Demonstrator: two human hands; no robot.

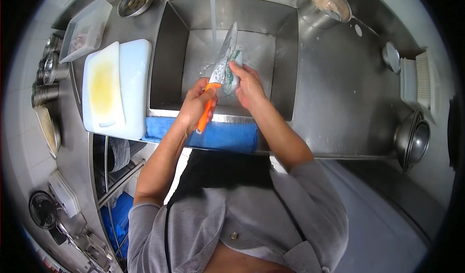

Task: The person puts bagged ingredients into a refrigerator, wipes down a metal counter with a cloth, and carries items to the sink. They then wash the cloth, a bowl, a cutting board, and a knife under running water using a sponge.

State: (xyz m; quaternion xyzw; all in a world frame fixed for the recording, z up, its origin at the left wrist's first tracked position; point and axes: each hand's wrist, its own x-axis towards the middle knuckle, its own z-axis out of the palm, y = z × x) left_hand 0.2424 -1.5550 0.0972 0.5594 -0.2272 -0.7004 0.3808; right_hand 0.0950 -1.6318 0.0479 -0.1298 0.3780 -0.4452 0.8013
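Observation:
Over the metal sink point(193, 40), my left hand point(197, 103) is closed around the orange handle of a knife point(223, 57), its wet, soapy blade pointing up and away from me. My right hand point(249, 84) grips a green and white scrubbing cloth point(233, 74) beside the blade, thumb on top. The cloth lies against or very near the right side of the blade. Water point(213, 16) runs from the tap at the far edge, just left of the blade's tip.
A blue towel point(223, 136) lies along the sink's front edge. White and yellow-stained cutting boards point(135, 79) are left of it. A metal bowl point(127, 4) and plastic tub point(99, 19) stand farther back; a metal pot point(310, 11) stands back right. Stacked bowls point(403, 142) sit far right.

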